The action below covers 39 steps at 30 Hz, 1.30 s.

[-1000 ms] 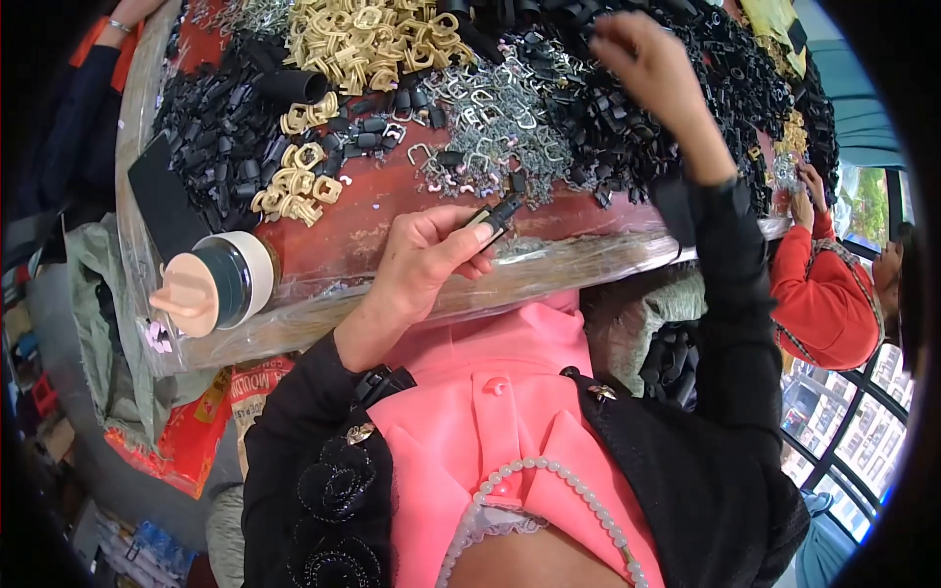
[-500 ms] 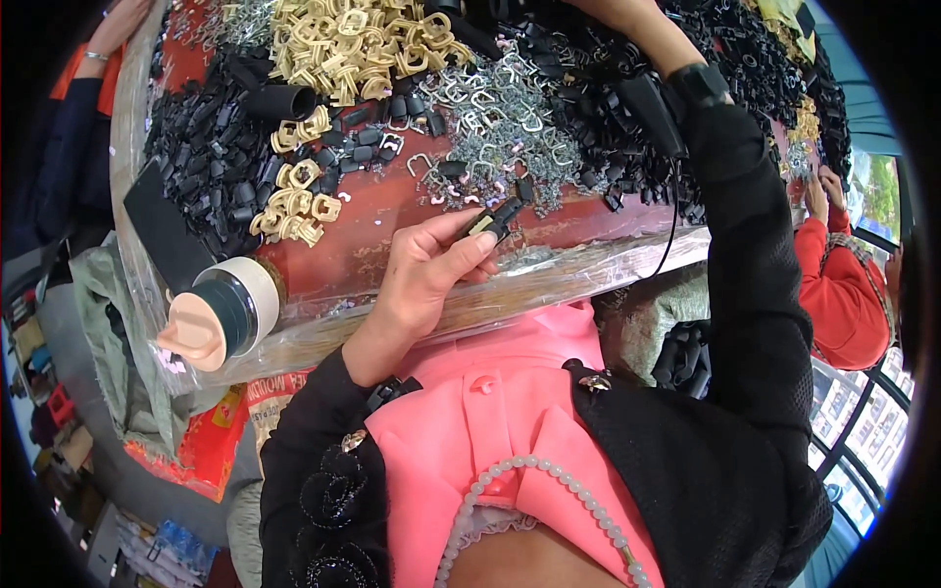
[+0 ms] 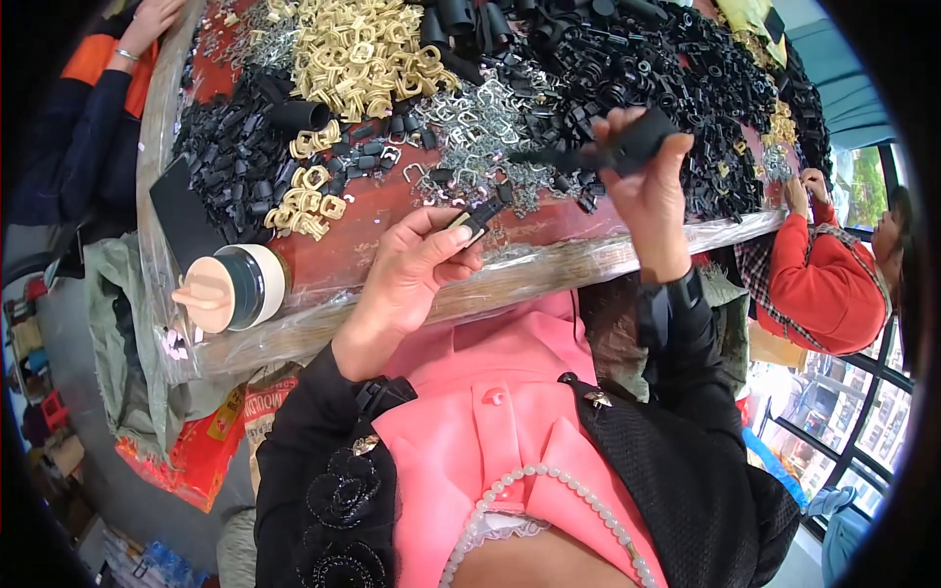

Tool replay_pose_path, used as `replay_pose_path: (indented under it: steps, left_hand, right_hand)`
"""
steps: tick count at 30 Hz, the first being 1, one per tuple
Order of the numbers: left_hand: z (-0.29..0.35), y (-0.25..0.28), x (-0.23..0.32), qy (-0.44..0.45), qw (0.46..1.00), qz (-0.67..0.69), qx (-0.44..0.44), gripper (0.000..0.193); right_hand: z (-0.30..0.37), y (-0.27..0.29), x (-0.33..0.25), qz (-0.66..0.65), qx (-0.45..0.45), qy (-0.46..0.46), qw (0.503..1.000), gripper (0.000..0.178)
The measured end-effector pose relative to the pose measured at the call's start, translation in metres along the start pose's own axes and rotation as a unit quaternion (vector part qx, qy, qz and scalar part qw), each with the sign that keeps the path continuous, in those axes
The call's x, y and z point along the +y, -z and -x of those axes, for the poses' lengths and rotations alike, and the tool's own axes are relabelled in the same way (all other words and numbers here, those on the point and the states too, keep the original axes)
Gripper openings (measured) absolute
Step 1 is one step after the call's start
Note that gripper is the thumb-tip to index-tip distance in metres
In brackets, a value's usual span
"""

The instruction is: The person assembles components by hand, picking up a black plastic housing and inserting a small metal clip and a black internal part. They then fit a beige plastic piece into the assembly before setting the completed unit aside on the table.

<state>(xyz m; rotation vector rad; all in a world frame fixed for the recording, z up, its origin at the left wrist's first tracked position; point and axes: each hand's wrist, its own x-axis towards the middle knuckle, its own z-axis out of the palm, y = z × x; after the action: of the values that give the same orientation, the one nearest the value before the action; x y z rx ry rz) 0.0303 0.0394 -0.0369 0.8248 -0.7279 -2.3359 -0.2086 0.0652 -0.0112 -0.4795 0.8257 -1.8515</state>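
My left hand (image 3: 412, 265) pinches a small black plastic part (image 3: 480, 218) between thumb and fingers, just above the table's near edge. A pale strip shows on that part beside my thumb. Over the table to the right, my right hand (image 3: 649, 196) is closed around a black tube-like plastic piece (image 3: 647, 137). A narrow dark end of it, smeared by motion, points left. Below and behind the hands lie a heap of silver metal clips (image 3: 480, 127), beige plastic rings (image 3: 368, 64) and a large spread of black plastic parts (image 3: 676, 73).
A cup with a peach lid (image 3: 208, 294) stands at the table's left corner, near a flat black panel (image 3: 186, 218). Plastic film wraps the wooden table edge (image 3: 529, 277). One person's arm (image 3: 123, 69) is at the far left; another person in red (image 3: 823, 284) sits at the right.
My right hand has come back from the far side of the heap toward me, with the black tube-like piece now in it. My left hand has shifted slightly left, still gripping its part.
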Motion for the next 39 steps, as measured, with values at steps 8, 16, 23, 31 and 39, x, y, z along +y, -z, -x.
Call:
replay_pose_path:
  steps: [8, 16, 23, 31, 39]
  left_hand:
    - [0.014, -0.006, 0.001, 0.027, 1.0, 0.012, -0.003, 0.027]
    - [0.014, -0.006, 0.006, 0.055, 0.998, -0.027, 0.017, 0.025]
    - [0.004, -0.004, 0.006, 0.078, 0.994, -0.068, 0.027, 0.028]
    - [-0.002, -0.005, 0.007, 0.086, 0.99, -0.114, 0.009, 0.027]
    - [0.01, -0.011, 0.004, 0.101, 0.989, -0.107, -0.003, 0.029]
  right_hand:
    - [0.062, 0.004, 0.012, 0.255, -0.087, -0.221, 0.937, 0.043]
    - [0.059, -0.023, 0.008, 0.588, -0.31, 0.047, 0.745, 0.043]
    - [0.055, -0.025, 0.017, 0.6, -0.31, 0.02, 0.737, 0.045]
    - [0.059, -0.023, 0.021, 0.639, -0.301, 0.065, 0.705, 0.05]
    - [0.072, -0.023, 0.023, 0.624, -0.313, 0.086, 0.711, 0.048]
